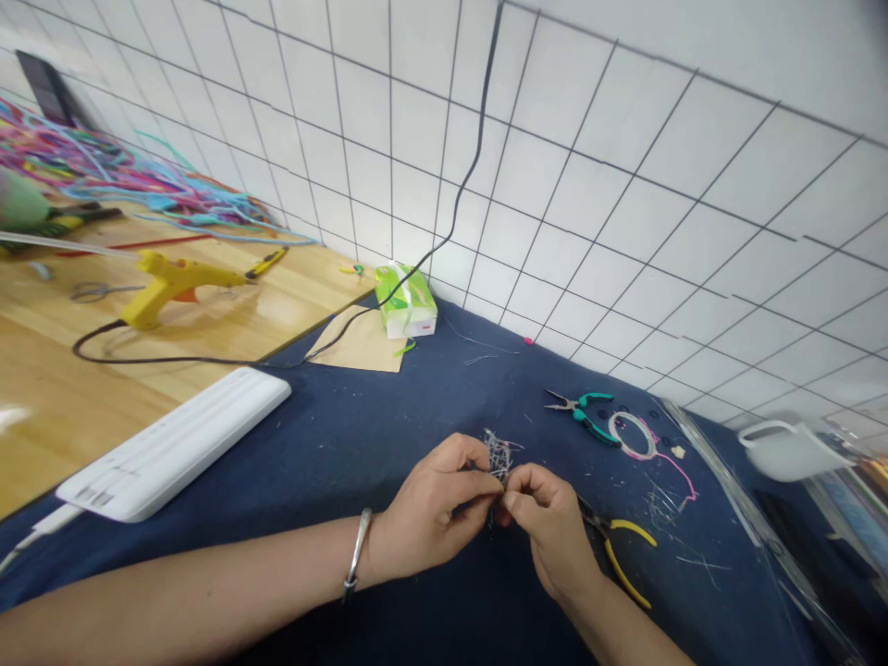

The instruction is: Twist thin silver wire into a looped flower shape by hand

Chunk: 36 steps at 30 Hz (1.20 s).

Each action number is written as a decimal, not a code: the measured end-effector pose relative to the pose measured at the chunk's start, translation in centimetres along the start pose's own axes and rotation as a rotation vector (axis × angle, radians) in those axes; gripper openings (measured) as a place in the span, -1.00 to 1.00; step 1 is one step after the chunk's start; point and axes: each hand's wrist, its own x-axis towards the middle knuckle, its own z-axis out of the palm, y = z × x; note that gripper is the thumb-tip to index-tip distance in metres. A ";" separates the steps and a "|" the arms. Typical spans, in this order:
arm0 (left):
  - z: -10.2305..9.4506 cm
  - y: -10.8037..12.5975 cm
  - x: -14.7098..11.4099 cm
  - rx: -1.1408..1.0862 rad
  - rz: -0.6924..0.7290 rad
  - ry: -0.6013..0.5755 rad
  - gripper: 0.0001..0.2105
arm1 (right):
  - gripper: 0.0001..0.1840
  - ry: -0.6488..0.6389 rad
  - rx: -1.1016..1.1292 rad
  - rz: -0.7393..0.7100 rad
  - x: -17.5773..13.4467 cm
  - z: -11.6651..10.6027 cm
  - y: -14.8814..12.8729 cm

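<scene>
The small bundle of thin wire sits over the dark blue tabletop, in the fingers of both hands. From the left hand it lies between one and two o'clock; from the right hand, at about eleven. Its long axis seems to run roughly from twelve to six, the loose ends fanning out at the top. The two hands look about equally near, their fingertips all but meeting at the bundle's lower end. The left hand is clamped on the bundle, thumb and forefinger pinching its lower left side. The right hand's thumb and forefinger are pressed together on the lower end; which strand lies between them is too small to tell. Yellow-handled pliers lie just beside the right hand at about four o'clock, their nose partly hidden behind it. Teal-handled pliers lie at one o'clock from that hand, a clear coil at two, and loose wire bits at three.
</scene>
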 end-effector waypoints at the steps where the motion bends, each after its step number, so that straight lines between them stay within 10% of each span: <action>1: 0.0 0.1 0.0 0.009 -0.005 -0.003 -0.74 | -0.90 0.005 0.011 0.001 -0.1 0.1 -0.1; 16: 0.7 0.7 0.3 -0.005 -0.035 -0.008 -0.81 | -0.86 0.092 -0.353 -0.126 -1.0 0.7 -1.1; 29: -0.5 -0.5 0.7 -0.904 -0.526 -0.167 -0.97 | -0.88 -0.061 0.181 0.123 -0.3 0.0 -1.8; 36: -1.8 -0.8 1.0 -0.748 -0.395 -0.440 -0.93 | -0.92 -0.111 0.269 0.203 0.2 -0.6 -1.3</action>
